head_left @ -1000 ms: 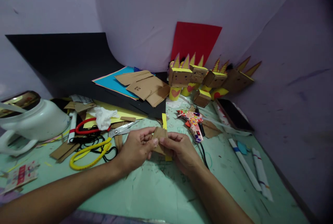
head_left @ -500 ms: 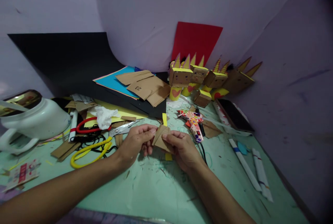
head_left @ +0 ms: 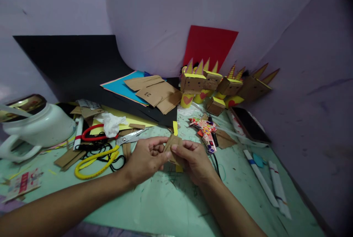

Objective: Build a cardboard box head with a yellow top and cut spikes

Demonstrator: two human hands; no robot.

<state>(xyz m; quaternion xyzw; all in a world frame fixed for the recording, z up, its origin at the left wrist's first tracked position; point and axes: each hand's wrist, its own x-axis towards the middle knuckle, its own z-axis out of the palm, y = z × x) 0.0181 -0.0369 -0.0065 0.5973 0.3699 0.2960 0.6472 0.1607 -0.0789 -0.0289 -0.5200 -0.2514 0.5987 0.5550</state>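
Two hands meet over the green table, just below centre. The left hand and the right hand each pinch one small brown cardboard piece between thumb and fingertips, both closed on it. The piece is flat, tan and roughly rectangular, tilted slightly, and held just above the table surface; its lower part is hidden behind the fingers.

Counted items around the hands: two scissors, one red-handled at 9 o'clock from the hands and one yellow-handled just below it, both with black cord tangled about them. One patterned glue gun lies at 2 o'clock, near the right hand. One yellow paper strip stands at 12 o'clock, just beyond the held piece. One white jug sits at the far 9 o'clock edge. Four cardboard box figures with yellow spikes line the back at 1 o'clock; a fifth small box lies before them. One red sheet leans on the wall behind them. A stack of brown cardboard cut-outs rests on a blue sheet at 12 o'clock. One dark phone lies at 2 o'clock, and two white rolled tubes at 4 o'clock.
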